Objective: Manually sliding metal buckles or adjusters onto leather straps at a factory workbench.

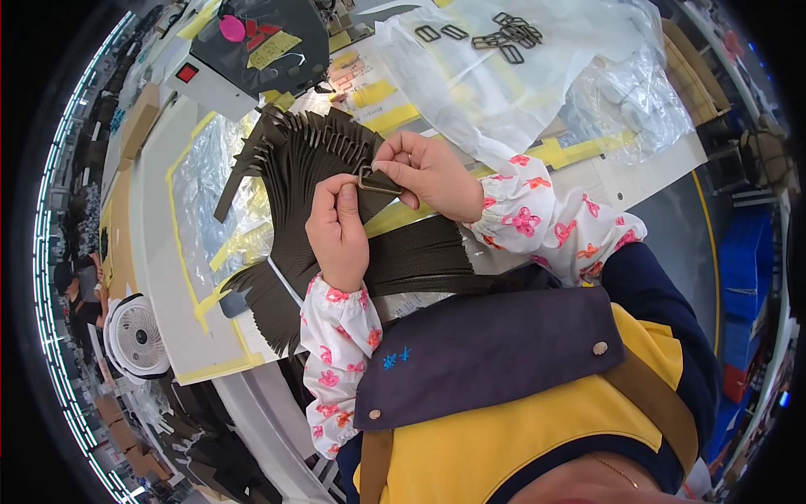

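Observation:
A dark olive strap (382, 184) with a metal slider buckle (363, 175) at its end is held between my two hands above the table. My left hand (339, 233) pinches the buckle side between thumb and fingers. Closed on the strap's end beside the buckle is my right hand (437, 178). Under and left of them lies a thick fan of similar straps (294, 172), several with metal buckles at their far ends. Another bundle of straps (422, 256) lies closer to my body, partly behind my left hand.
Loose metal buckles (518, 35) rest on a white plastic sheet (457, 92) at the far right. A dark machine (269, 50) with a red switch stands at the far left. Transparent film (625, 101) and yellow tape (195, 294) cover parts of the table. A white fan (137, 336) is at left.

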`<move>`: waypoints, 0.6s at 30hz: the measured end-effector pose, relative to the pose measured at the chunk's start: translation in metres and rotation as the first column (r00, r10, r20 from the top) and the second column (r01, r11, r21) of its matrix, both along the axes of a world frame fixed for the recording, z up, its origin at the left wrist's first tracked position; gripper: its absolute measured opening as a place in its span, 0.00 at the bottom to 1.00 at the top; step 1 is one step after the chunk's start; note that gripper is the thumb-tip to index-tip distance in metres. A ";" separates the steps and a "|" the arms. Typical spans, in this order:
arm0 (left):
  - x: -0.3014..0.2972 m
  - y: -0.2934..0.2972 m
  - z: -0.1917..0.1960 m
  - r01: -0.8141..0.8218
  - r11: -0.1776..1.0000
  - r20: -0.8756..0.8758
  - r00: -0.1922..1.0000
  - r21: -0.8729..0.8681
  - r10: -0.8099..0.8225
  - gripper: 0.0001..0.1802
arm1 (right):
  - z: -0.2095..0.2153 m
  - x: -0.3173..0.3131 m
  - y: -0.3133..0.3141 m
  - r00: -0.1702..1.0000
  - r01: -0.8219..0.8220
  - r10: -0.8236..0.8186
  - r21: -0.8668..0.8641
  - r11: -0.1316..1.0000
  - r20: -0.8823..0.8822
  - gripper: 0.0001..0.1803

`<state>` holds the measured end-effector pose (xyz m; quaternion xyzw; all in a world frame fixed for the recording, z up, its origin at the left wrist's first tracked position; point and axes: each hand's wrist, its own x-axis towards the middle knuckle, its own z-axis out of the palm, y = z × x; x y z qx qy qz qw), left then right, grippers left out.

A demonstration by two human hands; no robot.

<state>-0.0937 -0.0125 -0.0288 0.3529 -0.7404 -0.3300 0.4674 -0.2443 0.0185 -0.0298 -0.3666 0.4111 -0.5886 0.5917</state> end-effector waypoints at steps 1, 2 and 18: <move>0.000 0.000 0.000 -0.001 1.000 -0.002 1.000 0.001 0.001 0.06 | -0.002 0.001 0.000 1.000 -0.020 0.020 -0.013 1.000 -0.013 0.08; 0.000 0.001 0.000 -0.023 1.000 -0.022 0.999 0.007 0.023 0.06 | 0.000 0.001 0.001 1.000 -0.021 0.021 -0.013 1.000 -0.014 0.08; 0.017 0.001 0.025 0.110 0.943 0.274 0.962 -0.313 -0.021 0.07 | 0.009 -0.003 -0.014 0.829 -0.281 0.212 -0.058 0.958 -0.517 0.09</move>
